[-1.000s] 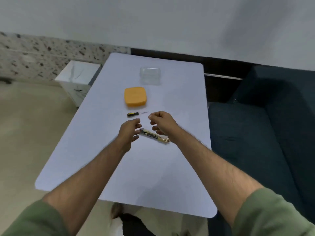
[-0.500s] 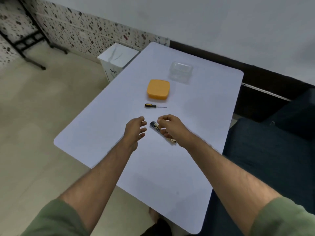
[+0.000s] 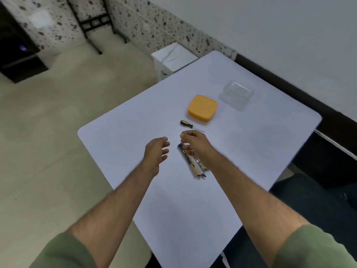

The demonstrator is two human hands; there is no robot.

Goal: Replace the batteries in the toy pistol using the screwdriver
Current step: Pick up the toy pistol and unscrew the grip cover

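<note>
Far left of the white table (image 3: 193, 200), beige floor tiles (image 3: 48, 151) run out to a speckled terrazzo skirting (image 3: 154, 22), with a black metal frame (image 3: 92, 24) standing against it and a dark cabinet (image 3: 17, 55) in the corner. Off the table's far-left corner sits a small white marbled box (image 3: 173, 59). Over the tabletop now: the left hand (image 3: 156, 151) hovers with fingers loosely spread, holding nothing. Just right of it, near the table's middle, the toy pistol (image 3: 190, 161) lies flat, partly under the right hand (image 3: 195, 146), whose fingers curl; whether they actually pinch anything I cannot tell. Beyond the hands lies the screwdriver (image 3: 188, 124), black and yellow handle, apart from both. Further back, an orange lid (image 3: 202, 108), then a clear plastic container (image 3: 236, 94). Right of the table, a dark blue sofa (image 3: 318, 200) and the plain white wall (image 3: 270, 26).
</note>
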